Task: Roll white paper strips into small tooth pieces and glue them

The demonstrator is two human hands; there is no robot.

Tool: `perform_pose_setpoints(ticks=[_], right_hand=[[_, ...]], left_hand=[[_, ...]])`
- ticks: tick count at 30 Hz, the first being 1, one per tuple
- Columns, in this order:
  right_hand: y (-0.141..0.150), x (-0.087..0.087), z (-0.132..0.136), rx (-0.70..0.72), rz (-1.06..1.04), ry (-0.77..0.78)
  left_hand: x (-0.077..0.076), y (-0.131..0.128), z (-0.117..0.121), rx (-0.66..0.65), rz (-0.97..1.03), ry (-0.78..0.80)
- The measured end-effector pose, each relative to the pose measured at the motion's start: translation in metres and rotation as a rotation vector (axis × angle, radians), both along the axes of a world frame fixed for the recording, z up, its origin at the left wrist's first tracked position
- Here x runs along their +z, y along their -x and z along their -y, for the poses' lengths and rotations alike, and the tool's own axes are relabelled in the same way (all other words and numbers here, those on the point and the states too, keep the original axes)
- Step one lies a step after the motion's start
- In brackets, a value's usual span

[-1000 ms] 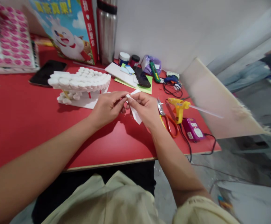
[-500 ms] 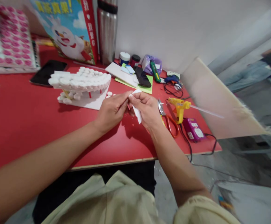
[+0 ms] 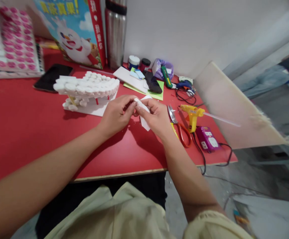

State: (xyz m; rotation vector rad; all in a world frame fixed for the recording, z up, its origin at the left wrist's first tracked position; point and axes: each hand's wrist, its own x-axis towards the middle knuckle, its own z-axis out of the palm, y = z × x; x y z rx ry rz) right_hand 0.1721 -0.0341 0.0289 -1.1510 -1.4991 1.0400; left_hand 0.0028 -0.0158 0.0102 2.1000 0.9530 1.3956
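My right hand (image 3: pixel 158 117) grips a narrow folded piece of white paper (image 3: pixel 144 123) between thumb and fingers. Its lower end sticks out below the palm. My left hand (image 3: pixel 117 114) meets it at the upper left end, thumb and fingertips pinched together there; what the left fingertips hold is partly hidden. Just behind the left hand stands a white model (image 3: pixel 87 87) built of rounded white pieces, with red posts, on a white board (image 3: pixel 92 109). To the right of my right hand lie orange-handled scissors (image 3: pixel 184 135).
A yellow glue gun (image 3: pixel 192 114) with a clear stick stands beside a purple power socket (image 3: pixel 209 139) with cables. Behind are paper sheets (image 3: pixel 131 79), a green cutter (image 3: pixel 166 76), jars (image 3: pixel 134 62), a steel bottle (image 3: pixel 116 36) and a phone (image 3: pixel 53 78). A pale board (image 3: pixel 234 109) leans at the right.
The paper has turned slightly and shows more of its broad face. My left fingertips have shifted a little left along its upper end. The view has moved slightly.
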Motion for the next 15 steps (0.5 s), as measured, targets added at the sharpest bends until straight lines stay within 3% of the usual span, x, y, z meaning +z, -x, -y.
perform_pose_setpoints(ticks=[4, 7, 11, 15], right_hand=[[0.0007, -0.0032, 0.0019, -0.13, 0.157, -0.119], [0.002, -0.005, 0.0033, -0.177, 0.21, -0.171], [0.005, -0.0052, 0.0051, -0.248, 0.231, -0.25], [0.008, -0.0039, 0.0067, -0.194, 0.189, -0.275]], left_hand=[[-0.0017, -0.0021, 0.0005, -0.077, 0.096, 0.155], [-0.0025, -0.0041, 0.0016, -0.099, 0.131, 0.179], [-0.0026, -0.0056, 0.0028, -0.069, 0.124, 0.084], [-0.0035, -0.0048, 0.0025, -0.011, 0.055, -0.054]])
